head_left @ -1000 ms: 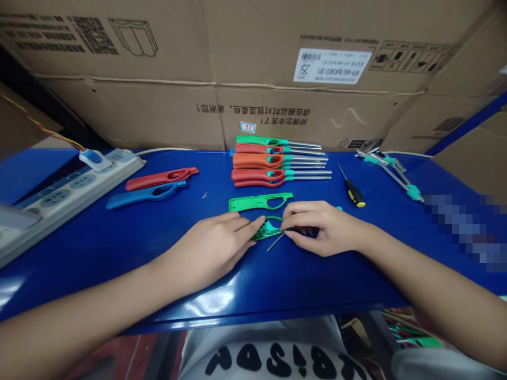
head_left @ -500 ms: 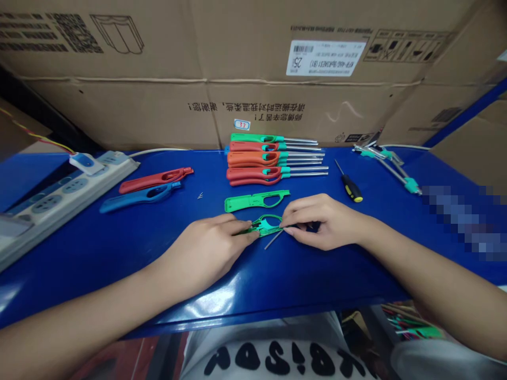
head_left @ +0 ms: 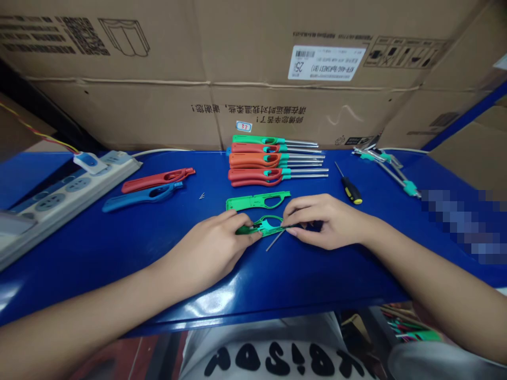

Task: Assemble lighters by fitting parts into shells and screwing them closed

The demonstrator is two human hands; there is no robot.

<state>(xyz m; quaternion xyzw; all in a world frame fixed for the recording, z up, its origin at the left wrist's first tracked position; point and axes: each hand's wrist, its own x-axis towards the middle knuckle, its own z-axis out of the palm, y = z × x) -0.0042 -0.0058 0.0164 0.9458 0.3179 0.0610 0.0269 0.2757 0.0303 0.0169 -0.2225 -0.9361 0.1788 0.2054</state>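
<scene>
My left hand [head_left: 216, 245] is closed on a green lighter shell half [head_left: 271, 217] lying on the blue table, gripping its handle end between fingers and thumb. A teal trigger part [head_left: 268, 227] sits inside this shell. At the shell's narrow right end, my right hand [head_left: 322, 221] pinches a thin grey rod [head_left: 274, 241], which slants down to the left from the fingertips. What else those fingertips touch is hidden. Just behind lies the other green shell half [head_left: 241, 202], with its hollow inside facing up.
Several assembled lighters [head_left: 253, 160] lie stacked farther back. Red [head_left: 152, 181] and blue [head_left: 134, 199] handle shells are at left, near tiny metal pins [head_left: 202, 196] and a power strip [head_left: 71, 190]. A screwdriver [head_left: 350, 189] and metal lighter tubes [head_left: 394, 169] lie at right. Cardboard [head_left: 253, 63] stands behind.
My left fingers have shifted slightly on the green shell, baring more of its handle end. My right hand keeps its pinch almost unmoved. The camera view has shifted a little.
</scene>
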